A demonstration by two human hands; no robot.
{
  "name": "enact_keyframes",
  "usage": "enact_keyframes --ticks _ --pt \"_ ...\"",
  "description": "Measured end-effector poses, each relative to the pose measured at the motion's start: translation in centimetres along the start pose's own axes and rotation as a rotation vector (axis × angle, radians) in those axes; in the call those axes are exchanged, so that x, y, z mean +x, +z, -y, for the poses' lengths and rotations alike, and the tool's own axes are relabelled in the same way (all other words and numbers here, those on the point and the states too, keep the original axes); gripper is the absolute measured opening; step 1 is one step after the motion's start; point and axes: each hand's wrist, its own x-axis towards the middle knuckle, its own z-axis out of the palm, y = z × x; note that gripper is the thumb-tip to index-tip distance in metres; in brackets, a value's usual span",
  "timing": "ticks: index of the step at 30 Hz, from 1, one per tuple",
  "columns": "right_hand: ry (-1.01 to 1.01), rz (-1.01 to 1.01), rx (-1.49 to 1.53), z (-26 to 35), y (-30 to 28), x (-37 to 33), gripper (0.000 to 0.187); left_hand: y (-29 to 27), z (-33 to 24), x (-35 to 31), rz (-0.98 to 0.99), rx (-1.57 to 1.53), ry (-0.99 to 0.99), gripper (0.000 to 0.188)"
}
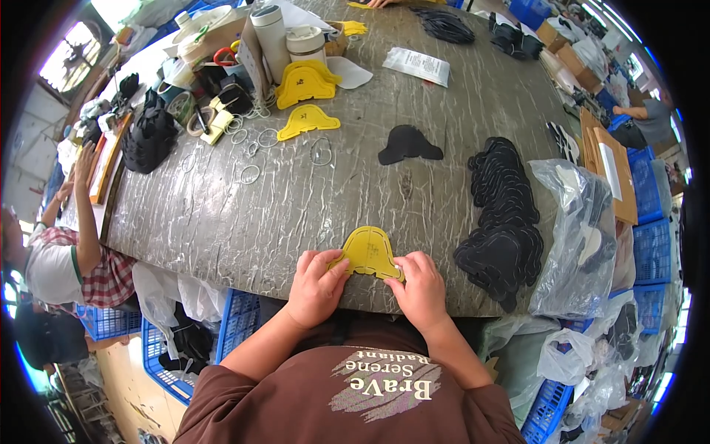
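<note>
A yellow bell-shaped template (367, 250) with a slotted outline lies flat near the front edge of the worktable. My left hand (316, 287) pinches its lower left corner between thumb and fingers. At the opposite corner, my right hand (420, 290) grips it the same way. Whether anything lies under the template cannot be seen. Farther up the table is a single black piece (408, 144) of similar outline. To the right, many overlapping black pieces (504, 194) form a long fanned row, which ends in a thicker heap close to my right hand.
More yellow templates (308, 122) lie at the back left, beside loose rubber bands (250, 175), a white tumbler (271, 41) and tape rolls. A clear plastic bag (573, 244) sits at the table's right edge. Blue crates (171, 362) stand below. Another person (70, 251) works at left.
</note>
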Motion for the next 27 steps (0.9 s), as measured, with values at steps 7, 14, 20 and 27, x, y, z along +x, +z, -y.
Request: enact_keyframes --ticks 7,14,20,27 --pt "0.01 -0.001 -0.013 0.07 0.21 0.01 0.034 -0.55 -0.43 0.67 0.111 -0.045 -0.169 0.027" --pt "0.023 -0.054 -0.021 0.19 0.58 -0.02 0.031 -0.95 -0.2 0.61 0.115 -0.091 -0.183 0.027" --pt "0.035 -0.053 -0.013 0.25 0.59 0.03 0.031 -0.99 0.27 0.55 0.133 -0.106 -0.194 0.027" --pt "0.032 -0.062 -0.009 0.25 0.61 0.05 0.031 -1.01 0.46 0.54 0.132 -0.123 -0.191 0.026"
